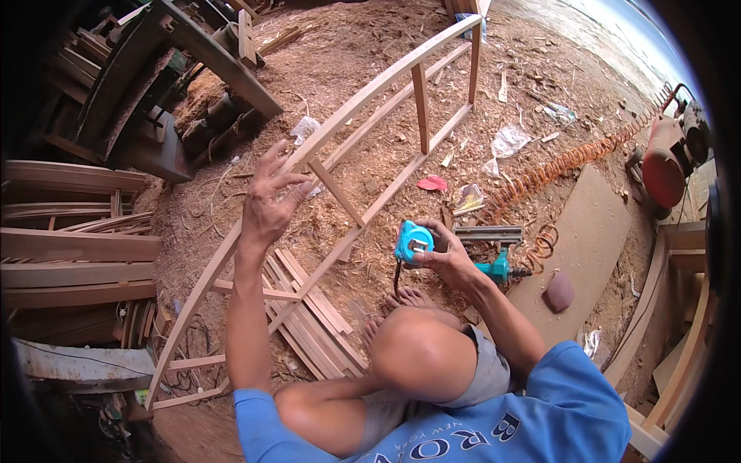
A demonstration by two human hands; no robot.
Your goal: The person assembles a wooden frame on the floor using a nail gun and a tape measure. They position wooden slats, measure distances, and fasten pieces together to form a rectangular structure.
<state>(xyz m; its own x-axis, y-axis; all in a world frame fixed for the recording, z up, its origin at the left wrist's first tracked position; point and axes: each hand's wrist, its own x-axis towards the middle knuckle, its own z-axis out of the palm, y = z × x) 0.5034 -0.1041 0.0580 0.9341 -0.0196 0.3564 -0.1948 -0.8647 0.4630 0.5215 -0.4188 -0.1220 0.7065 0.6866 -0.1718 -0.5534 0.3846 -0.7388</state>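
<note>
The wooden frame (337,193) lies in front of the person and to the left, its long axis running slantwise from the lower left, beside the left forearm, to the upper right, away from the body. It has 1 long bowed rail (351,110) on the far side and a straight rail (394,187) nearer the right hand, with short crosspieces between them.

The left hand (268,202) is the nearer of the 2: it is at the bowed rail, about midway along, with fingers parted and half bent. It seems to touch the wood, but no closed grip shows, and how firmly it bears on the rail cannot be told.

The right hand (449,258) is closed around a blue tape measure (414,241), thumb on the near face, with a dark strap (397,274) hanging below. The tape sits to the right of the straight rail, apart from it, so the frame lies leftward and forward of this hand; no drawn-out blade can be made out.

Just beyond the right wrist lies a nail gun (494,270), and cut slats (309,316) lie on the ground between the left forearm and the feet.
</note>
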